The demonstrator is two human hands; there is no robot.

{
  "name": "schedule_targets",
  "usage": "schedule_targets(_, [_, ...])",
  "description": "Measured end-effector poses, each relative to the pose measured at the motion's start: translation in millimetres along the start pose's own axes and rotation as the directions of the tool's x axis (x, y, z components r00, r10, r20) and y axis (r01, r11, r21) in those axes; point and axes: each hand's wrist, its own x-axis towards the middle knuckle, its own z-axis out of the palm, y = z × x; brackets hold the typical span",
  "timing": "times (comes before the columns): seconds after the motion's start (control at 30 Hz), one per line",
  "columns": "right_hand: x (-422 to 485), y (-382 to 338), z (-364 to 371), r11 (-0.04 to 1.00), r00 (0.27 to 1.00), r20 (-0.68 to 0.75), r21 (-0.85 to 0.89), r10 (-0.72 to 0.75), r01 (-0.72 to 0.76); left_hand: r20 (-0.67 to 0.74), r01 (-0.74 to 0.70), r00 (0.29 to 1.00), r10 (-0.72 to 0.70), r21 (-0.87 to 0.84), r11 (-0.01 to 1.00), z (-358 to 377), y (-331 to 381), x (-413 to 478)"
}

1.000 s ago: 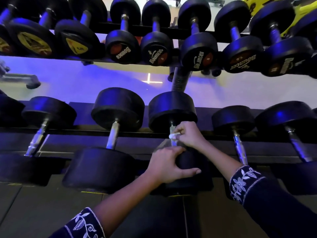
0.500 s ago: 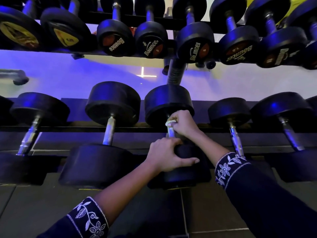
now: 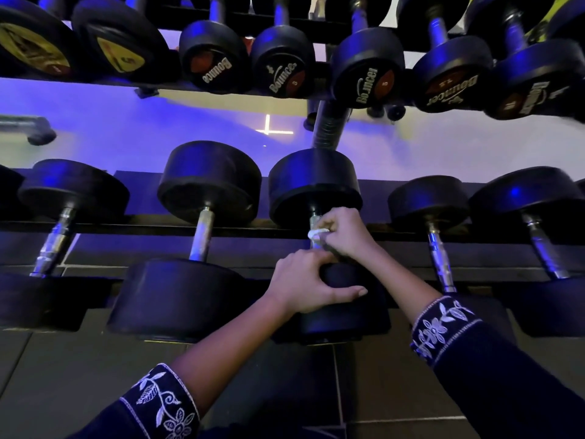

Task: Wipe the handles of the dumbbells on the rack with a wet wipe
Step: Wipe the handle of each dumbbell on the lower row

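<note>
On the lower tier of the dark metal rack [image 3: 126, 224], the right hand [image 3: 346, 232] has its grip closed round a small crumpled white wet wipe [image 3: 314, 233], pressing it against the knurled steel handle [image 3: 314, 220] of a black rubber-headed dumbbell [image 3: 313, 185]. The left hand [image 3: 304, 280] grips that dumbbell's near head, fingers curled over its top, thumb laid across the face. The wipe is soft, limp and light, best bunched around the bar. The dumbbell looks heavy and stiff, likelier to roll than lift, so steadying it by the head makes sense. Room is tight: both heads fence in the short handle, the upper-tier dumbbells [image 3: 285, 68] overhang, and a neighbouring dumbbell [image 3: 202, 236] stands just beside.
</note>
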Motion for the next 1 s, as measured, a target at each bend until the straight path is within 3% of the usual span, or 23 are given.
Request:
schedule_targets(0.1, [-13,2,-2,0.998,0.993,0.116,0.062,0.014,-0.021,0.0,0.002,1.0,-0.002,-0.02,1.0,-1,1,0])
schedule_targets(0.23, [9,-4,-3,0.999,0.997,-0.081,-0.037,-0.016,0.013,0.007,0.003,1.0,-0.003,0.012,1.0,1,0,2])
schedule_targets(0.3, [17,-7,0,0.998,0.995,-0.099,-0.061,-0.005,-0.001,-0.009,0.015,1.0,-0.014,0.035,0.999,2,-1,3])
schedule_targets(0.53, [-8,-2,-1,0.997,0.994,0.082,-0.026,0.069,-0.067,-0.002,0.046,0.999,-0.046,-0.008,0.999,0,3,2])
schedule_targets(0.73, [13,-1,3,0.995,0.993,-0.104,-0.073,0.064,-0.072,0.012,0.046,0.999,-0.046,0.02,0.999,0,1,2])
schedule_targets(0.8, [7,-1,3,0.995,0.997,-0.042,-0.07,0.066,-0.068,0.012,0.041,0.999,-0.042,0.017,0.999,0,1,2])
schedule_targets(0.9, [-8,1,0,0.997,0.979,0.192,-0.051,0.071,-0.062,0.021,0.046,0.999,-0.046,-0.007,0.999,1,0,2])
schedule_targets(0.93, [-9,1,-1,0.997,0.973,0.219,-0.048,0.072,-0.063,0.022,0.045,0.999,-0.044,-0.011,0.999,1,0,2])
schedule_targets(1.0, [-2,1,-1,0.997,0.989,0.123,-0.038,0.076,-0.072,0.024,0.041,0.999,-0.041,-0.01,0.999,1,-1,2])
